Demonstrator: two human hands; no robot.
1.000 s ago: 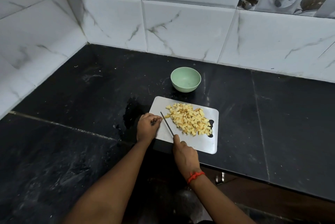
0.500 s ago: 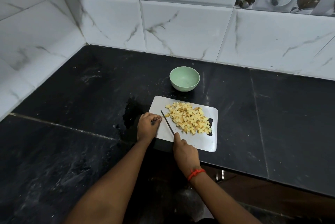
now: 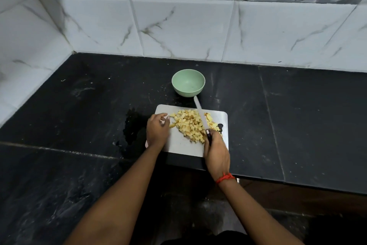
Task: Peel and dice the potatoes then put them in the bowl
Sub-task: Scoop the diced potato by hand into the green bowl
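Many pale-yellow potato dice on board | R grip clamps knife | L grip loose — empty

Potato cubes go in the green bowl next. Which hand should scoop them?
Left, probably: the left hand looks free beside the potato cubes, while the right hand grips the knife.

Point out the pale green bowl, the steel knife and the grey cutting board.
pale green bowl [image 3: 188, 84]: head view, bare inside.
steel knife [image 3: 201, 113]: head view, blade.
grey cutting board [image 3: 179, 144]: head view, bare part.
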